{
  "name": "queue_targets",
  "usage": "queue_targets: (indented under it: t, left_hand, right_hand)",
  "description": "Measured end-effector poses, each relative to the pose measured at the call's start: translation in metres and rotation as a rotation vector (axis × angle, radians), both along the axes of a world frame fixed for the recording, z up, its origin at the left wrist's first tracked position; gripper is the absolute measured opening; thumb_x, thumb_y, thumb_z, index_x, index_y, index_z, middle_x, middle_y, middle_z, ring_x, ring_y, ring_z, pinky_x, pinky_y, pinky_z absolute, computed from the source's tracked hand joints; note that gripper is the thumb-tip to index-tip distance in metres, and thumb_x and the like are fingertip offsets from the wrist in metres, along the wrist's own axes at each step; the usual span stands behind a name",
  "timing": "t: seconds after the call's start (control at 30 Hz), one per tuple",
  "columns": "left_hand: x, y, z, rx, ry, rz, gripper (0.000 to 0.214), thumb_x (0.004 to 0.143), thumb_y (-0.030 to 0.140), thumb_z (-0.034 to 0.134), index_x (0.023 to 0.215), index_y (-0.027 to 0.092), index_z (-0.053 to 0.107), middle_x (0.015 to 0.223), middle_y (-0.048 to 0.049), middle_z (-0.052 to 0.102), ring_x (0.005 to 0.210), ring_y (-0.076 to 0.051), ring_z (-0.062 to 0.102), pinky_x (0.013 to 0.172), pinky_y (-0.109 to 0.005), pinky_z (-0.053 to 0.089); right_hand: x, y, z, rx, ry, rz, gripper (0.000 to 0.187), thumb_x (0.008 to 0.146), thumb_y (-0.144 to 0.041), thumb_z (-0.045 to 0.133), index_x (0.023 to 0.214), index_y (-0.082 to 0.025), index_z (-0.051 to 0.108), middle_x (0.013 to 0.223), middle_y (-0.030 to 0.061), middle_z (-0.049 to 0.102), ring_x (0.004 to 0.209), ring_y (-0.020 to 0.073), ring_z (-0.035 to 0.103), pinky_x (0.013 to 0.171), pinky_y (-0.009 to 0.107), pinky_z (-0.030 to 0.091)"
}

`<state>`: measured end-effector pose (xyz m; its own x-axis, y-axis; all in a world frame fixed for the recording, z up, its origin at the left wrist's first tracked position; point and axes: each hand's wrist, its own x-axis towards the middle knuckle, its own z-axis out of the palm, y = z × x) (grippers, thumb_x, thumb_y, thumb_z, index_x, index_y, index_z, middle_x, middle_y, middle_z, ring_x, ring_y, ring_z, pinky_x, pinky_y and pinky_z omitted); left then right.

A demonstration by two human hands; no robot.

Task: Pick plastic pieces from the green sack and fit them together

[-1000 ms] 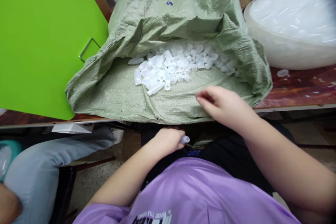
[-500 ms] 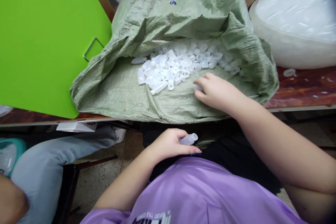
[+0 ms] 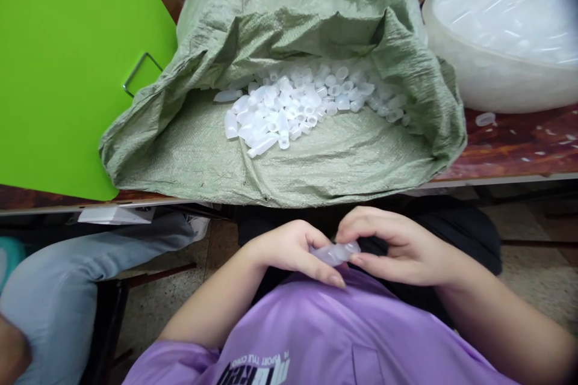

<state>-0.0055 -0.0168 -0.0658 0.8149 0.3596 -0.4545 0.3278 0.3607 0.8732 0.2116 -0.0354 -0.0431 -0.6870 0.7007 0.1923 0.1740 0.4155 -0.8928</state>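
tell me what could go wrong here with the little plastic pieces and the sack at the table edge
1. Both hands, left hand and right hand, pinch a small clear plastic piece over the lap, off the table; a slip could send it to the floor.
2. The green sack lies open right at the table edge, so the loose pile of pieces might roll out if it is tugged.
3. One stray piece sits beside the bowl and could be knocked off.
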Motion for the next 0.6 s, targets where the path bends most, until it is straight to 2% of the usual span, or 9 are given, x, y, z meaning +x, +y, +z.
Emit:
queue_targets:
  t: [0.1,0.2,0.27,0.33,0.4,0.47,0.5,0.53,0.6]
  left_hand:
    - [-0.002,0.007,-0.008,-0.15,-0.059,-0.1,0.047,0.05,0.057,0.075,0.06,0.012,0.062,0.055,0.0021,0.051,0.053,-0.008,0.043,0.052,-0.022,0.036]
    - [-0.004,0.013,-0.017,-0.222,-0.067,-0.19,0.054,0.051,0.064,0.07,0.059,0.012,0.062,0.057,-0.0023,0.056,0.051,-0.01,0.045,0.049,-0.023,0.035]
    - [-0.004,0.016,-0.02,-0.267,-0.094,-0.23,0.057,0.052,0.068,0.067,0.063,0.012,0.064,0.055,-0.0027,0.056,0.05,-0.011,0.046,0.048,-0.024,0.035]
    - [-0.003,0.017,-0.018,-0.282,-0.093,-0.229,0.06,0.052,0.069,0.066,0.071,0.012,0.067,0.053,-0.001,0.055,0.049,-0.01,0.046,0.047,-0.023,0.034]
    - [-0.001,0.017,-0.014,-0.2,-0.019,-0.191,0.056,0.054,0.064,0.068,0.079,0.014,0.069,0.054,0.0016,0.054,0.047,-0.008,0.042,0.046,-0.021,0.031]
    - [0.001,0.015,-0.008,-0.03,0.1,-0.132,0.048,0.056,0.058,0.071,0.077,0.014,0.068,0.055,0.0039,0.051,0.048,-0.007,0.039,0.047,-0.02,0.029]
    - [0.001,0.014,-0.005,0.057,0.156,-0.106,0.045,0.056,0.056,0.072,0.074,0.014,0.068,0.055,0.0046,0.049,0.049,-0.006,0.038,0.048,-0.02,0.029]
    - [0.001,0.013,-0.003,0.128,0.201,-0.083,0.044,0.056,0.055,0.072,0.072,0.014,0.067,0.054,0.0049,0.046,0.05,-0.007,0.037,0.048,-0.021,0.028]
    - [0.0,0.012,0.0,0.209,0.259,-0.058,0.045,0.057,0.056,0.07,0.07,0.013,0.067,0.054,0.0049,0.043,0.051,-0.007,0.034,0.048,-0.021,0.026]
  right_hand:
    - [0.004,-0.002,0.004,0.036,-0.01,0.103,0.028,0.084,-0.016,0.054,0.11,-0.023,0.06,0.102,0.0063,0.062,0.092,0.0135,0.06,0.079,0.024,0.049]
    - [0.006,-0.004,0.005,0.038,-0.042,0.141,0.029,0.087,-0.018,0.048,0.111,-0.026,0.062,0.109,0.0067,0.062,0.096,0.0139,0.06,0.081,0.024,0.049]
    - [0.004,-0.005,0.002,0.038,-0.06,0.127,0.027,0.088,-0.02,0.047,0.109,-0.026,0.064,0.111,0.0063,0.062,0.097,0.0141,0.061,0.081,0.024,0.049]
    - [0.0,-0.006,-0.003,0.025,-0.138,0.054,0.024,0.087,-0.028,0.05,0.107,-0.025,0.064,0.104,0.006,0.065,0.09,0.0144,0.062,0.076,0.024,0.049]
    - [-0.005,-0.005,-0.01,-0.05,-0.308,-0.071,0.025,0.086,-0.039,0.05,0.094,-0.022,0.067,0.083,0.0045,0.068,0.072,0.0138,0.062,0.064,0.023,0.048]
    - [-0.009,-0.005,-0.017,-0.145,-0.503,-0.175,0.04,0.088,-0.048,0.041,0.076,-0.02,0.067,0.065,0.0031,0.064,0.058,0.0132,0.058,0.054,0.024,0.044]
    - [-0.01,-0.005,-0.02,-0.17,-0.562,-0.215,0.044,0.089,-0.05,0.037,0.075,-0.019,0.066,0.066,0.0036,0.064,0.058,0.0138,0.058,0.054,0.025,0.044]
    - [-0.01,-0.006,-0.022,-0.171,-0.581,-0.241,0.042,0.089,-0.05,0.037,0.082,-0.019,0.065,0.075,0.0052,0.066,0.064,0.0154,0.06,0.057,0.026,0.045]
    - [-0.008,-0.008,-0.025,-0.118,-0.514,-0.238,0.038,0.085,-0.047,0.047,0.108,-0.019,0.059,0.103,0.009,0.064,0.086,0.0197,0.061,0.071,0.03,0.048]
